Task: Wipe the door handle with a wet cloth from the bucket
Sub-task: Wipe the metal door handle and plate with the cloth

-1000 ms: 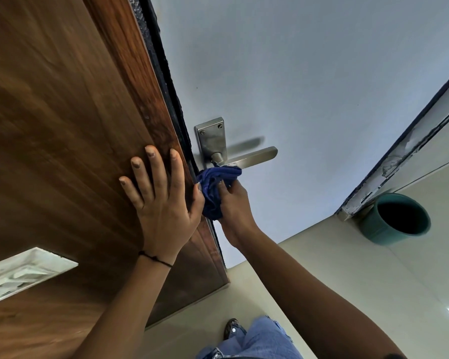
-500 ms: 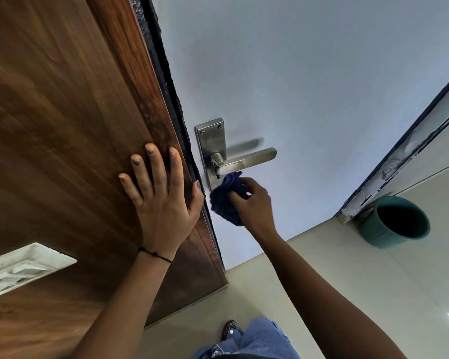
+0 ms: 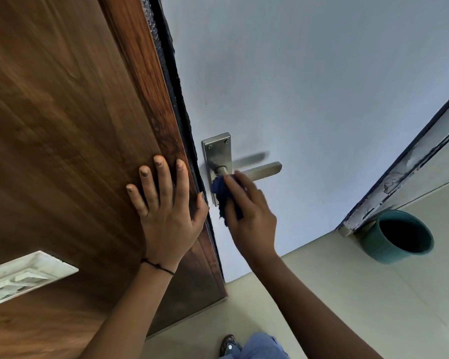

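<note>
A brushed-metal lever door handle (image 3: 263, 169) on its back plate (image 3: 218, 151) is fixed to the pale blue-white door face. My right hand (image 3: 252, 216) presses a dark blue cloth (image 3: 224, 195) against the lower part of the plate, just under the lever's neck; the cloth covers that part. My left hand (image 3: 166, 203) lies flat with fingers spread on the brown wooden surface (image 3: 62, 125), its thumb at the black edge strip. A teal bucket (image 3: 373, 242) stands on the floor at the right, by the frame's foot.
A white switch plate (image 3: 18, 278) sits on the wooden surface at lower left. The chipped door frame (image 3: 405, 177) runs diagonally at right. Beige floor tiles (image 3: 335, 294) spread below, with my shoe (image 3: 227, 344) and jeans leg (image 3: 259, 348) at the bottom.
My right hand has turned over and shifted the cloth up and to the right, from below the handle onto the plate under the lever. My left hand has stayed put.
</note>
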